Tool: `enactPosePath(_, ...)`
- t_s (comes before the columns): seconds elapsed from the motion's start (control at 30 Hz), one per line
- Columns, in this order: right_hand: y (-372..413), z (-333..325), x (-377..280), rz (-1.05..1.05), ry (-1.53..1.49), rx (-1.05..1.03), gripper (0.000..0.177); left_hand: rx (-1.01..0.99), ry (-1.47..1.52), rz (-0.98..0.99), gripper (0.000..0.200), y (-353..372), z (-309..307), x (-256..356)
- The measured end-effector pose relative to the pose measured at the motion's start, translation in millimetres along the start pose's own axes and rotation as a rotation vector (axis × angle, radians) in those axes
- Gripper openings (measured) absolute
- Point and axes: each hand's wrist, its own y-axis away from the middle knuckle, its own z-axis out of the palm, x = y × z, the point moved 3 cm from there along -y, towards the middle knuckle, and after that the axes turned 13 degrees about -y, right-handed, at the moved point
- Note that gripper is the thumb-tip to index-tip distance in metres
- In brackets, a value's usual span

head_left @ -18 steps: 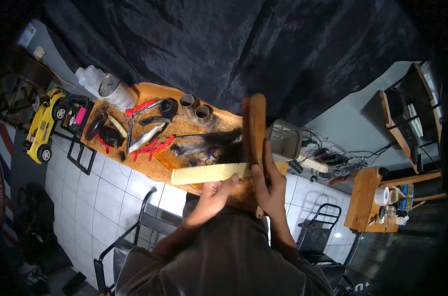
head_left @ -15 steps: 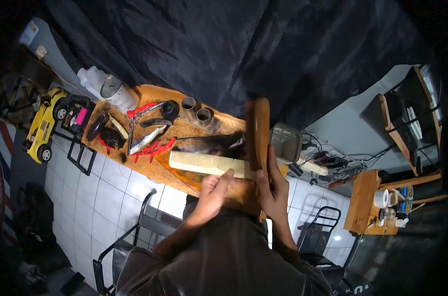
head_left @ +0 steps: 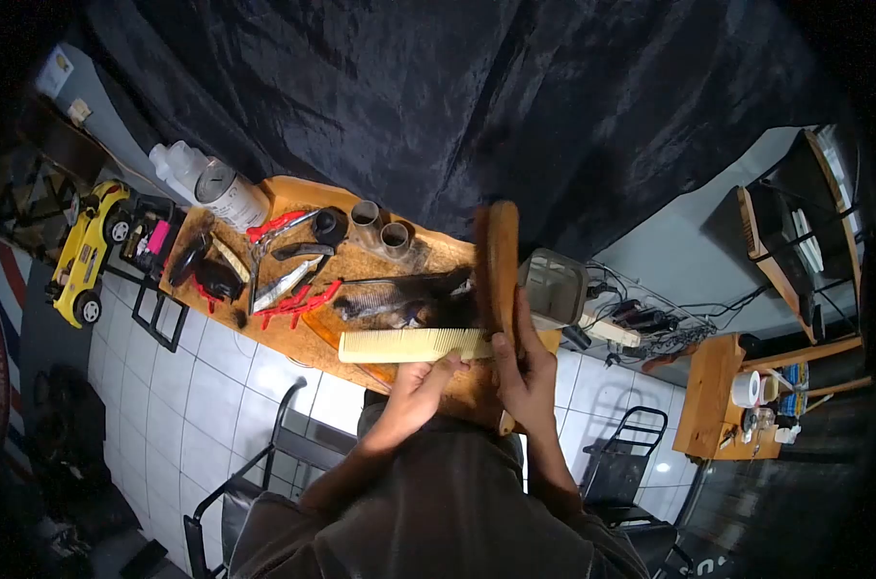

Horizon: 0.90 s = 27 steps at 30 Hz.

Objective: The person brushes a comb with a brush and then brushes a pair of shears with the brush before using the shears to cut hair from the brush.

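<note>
My left hand [head_left: 419,394] is closed around a pale cream comb [head_left: 392,344], its teeth facing up and away from me. In my right hand [head_left: 529,384] is a wooden brush [head_left: 502,265] with dark bristles along its left side, held nearly upright. The bristle side overlaps the right end of the comb in this view, hiding that end. Both hands are above the front part of a wooden tabletop [head_left: 305,218]. Just behind the comb lie dark combs [head_left: 380,297] and other dark items.
Red-handled clips [head_left: 293,307], black clippers [head_left: 220,274] and two metal cups [head_left: 366,214] are on the table's left and middle. A large can [head_left: 232,195] stands at the back left. Right of the brush is a translucent bin [head_left: 554,288]. A yellow toy car [head_left: 89,253] stands farther left.
The comb has tilted level and moved slightly down and to the right. The brush has shifted a little left, with its top end slightly lower.
</note>
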Motion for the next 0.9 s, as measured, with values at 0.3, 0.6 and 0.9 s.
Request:
enactPosePath(0.3,32,4,7,0.041,-0.022,-0.258,0.053,0.184,0.174,0.049,0.013,-22,-25,16)
enactPosePath(0.6,11,-9,11,-0.089,0.048,-0.023,0.057,-0.060,-0.128,-0.029,0.024,5,-3,9)
enactPosePath(0.9,36,6,4,-0.184,0.067,-0.248,0.053,0.174,0.317,0.050,0.020,-19,-19,31)
